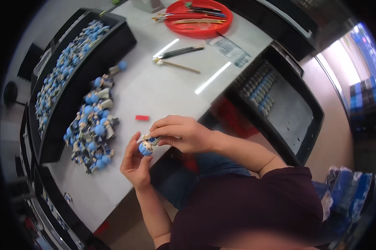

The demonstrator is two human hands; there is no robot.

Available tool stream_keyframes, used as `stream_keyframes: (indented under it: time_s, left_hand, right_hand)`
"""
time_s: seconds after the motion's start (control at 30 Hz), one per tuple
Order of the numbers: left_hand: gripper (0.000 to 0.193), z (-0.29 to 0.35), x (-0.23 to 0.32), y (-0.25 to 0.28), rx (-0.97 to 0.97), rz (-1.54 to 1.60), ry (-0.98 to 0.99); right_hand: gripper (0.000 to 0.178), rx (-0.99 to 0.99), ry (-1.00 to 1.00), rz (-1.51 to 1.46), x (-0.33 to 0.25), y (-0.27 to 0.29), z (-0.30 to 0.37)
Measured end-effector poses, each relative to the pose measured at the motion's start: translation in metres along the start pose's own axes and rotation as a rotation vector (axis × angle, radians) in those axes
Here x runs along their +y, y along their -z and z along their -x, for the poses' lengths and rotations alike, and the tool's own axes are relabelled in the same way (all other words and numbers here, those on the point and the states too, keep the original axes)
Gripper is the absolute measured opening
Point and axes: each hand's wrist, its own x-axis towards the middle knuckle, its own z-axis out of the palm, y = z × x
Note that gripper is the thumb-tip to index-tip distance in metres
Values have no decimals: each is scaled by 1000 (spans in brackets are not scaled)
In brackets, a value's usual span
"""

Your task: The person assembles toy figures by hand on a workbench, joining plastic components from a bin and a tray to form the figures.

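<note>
Between my two hands, over the near edge of the white table, is a small figurine with a blue head and a pale face. My left hand grips its head side between thumb and fingers. Fingers of my right hand pinch the body end, which they partly cover. A small red block lies on the table just beyond my hands. Left of them spreads a pile of similar blue-and-white figurines.
A long black bin full of figurines stands at the left. Toward the back are a red round tray with brushes and pens, dark pens and a thin wooden stick. At right, a black crate holds rows of figurines.
</note>
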Motion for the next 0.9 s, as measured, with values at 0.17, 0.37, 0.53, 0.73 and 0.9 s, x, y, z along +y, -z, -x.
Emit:
stream_keyframes:
  time_s: [0.17, 0.37, 0.53, 0.73, 0.9]
  left_hand:
    - [37, 4, -2, 1, 141, -266, -59]
    - [34, 3, -7, -4, 85, -433, -90]
    - [32, 4, 1, -5, 110, -487, -46]
    - [31, -4, -10, -17, 143, -462, 2]
    - [30, -1, -1, -13, 196, -497, -10]
  right_hand:
    - [23, 558, -135, 276, 12, 101, 47]
    - [25, 1417, -779, 432, 121, 291, 230]
    - [20, 1101, -1262, 1036, 185, 306, 340]
    - [20, 993, -1287, 1048, 198, 306, 351]
    - [23, 886, -1321, 990, 216, 297, 325]
